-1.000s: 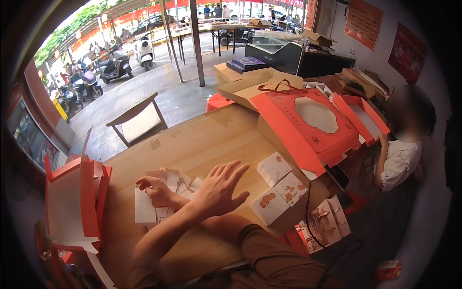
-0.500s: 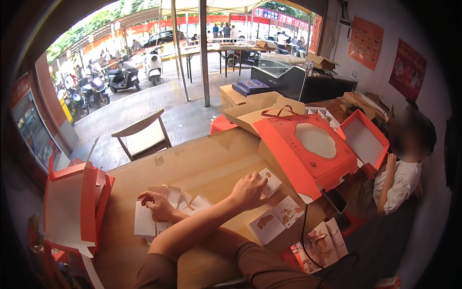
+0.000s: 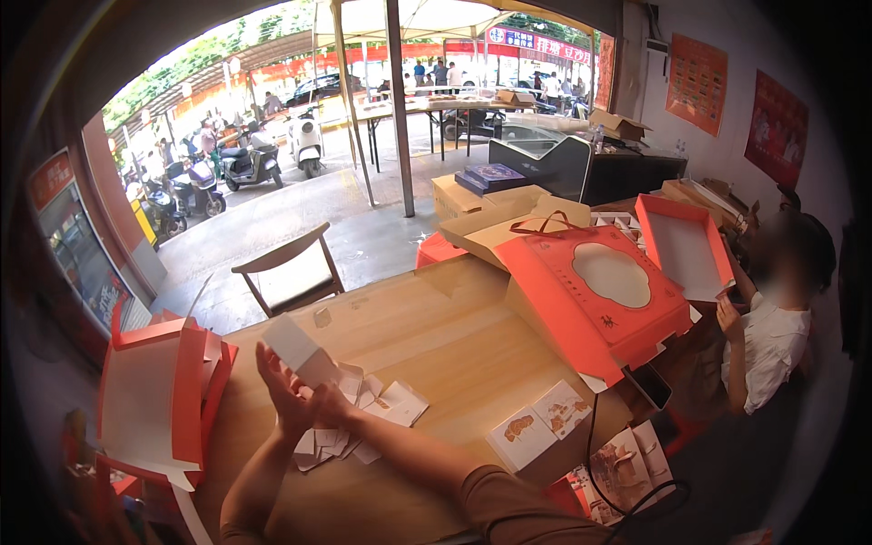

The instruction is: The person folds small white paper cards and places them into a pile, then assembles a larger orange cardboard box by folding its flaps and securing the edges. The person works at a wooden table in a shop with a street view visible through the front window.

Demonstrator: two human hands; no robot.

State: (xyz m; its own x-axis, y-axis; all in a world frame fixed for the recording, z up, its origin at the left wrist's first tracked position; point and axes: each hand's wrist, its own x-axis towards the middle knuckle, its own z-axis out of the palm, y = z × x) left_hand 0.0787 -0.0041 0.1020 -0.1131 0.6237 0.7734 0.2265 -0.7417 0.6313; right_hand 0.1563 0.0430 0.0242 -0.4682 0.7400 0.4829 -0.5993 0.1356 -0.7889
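Note:
A small pale folding box (image 3: pixel 304 352) is tilted up above the table in front of me. My left hand (image 3: pixel 283 391) is closed along its left side, fingers pointing up. My right hand (image 3: pixel 329 406) is closed at the box's lower end, its fingers partly hidden. Below and beside both hands lies a loose pile of flattened white boxes (image 3: pixel 400 405), some overlapping. Farther right, two white printed boxes (image 3: pixel 542 422) with brown pictures lie flat side by side, touched by neither hand.
An opened red carton (image 3: pixel 150 391) stands at the left. A large red gift box (image 3: pixel 599 295) with a handle leans at the right, near a phone (image 3: pixel 647 388) and a black cable (image 3: pixel 592 454). Another person (image 3: pixel 767 336) handles a red tray (image 3: pixel 686 245). A chair (image 3: pixel 291 272) stands beyond the table.
My left hand has come back from the right, and my arms are no longer crossed. The printed piece it touched is gone from that spot. Both hands now hold a pale box raised.

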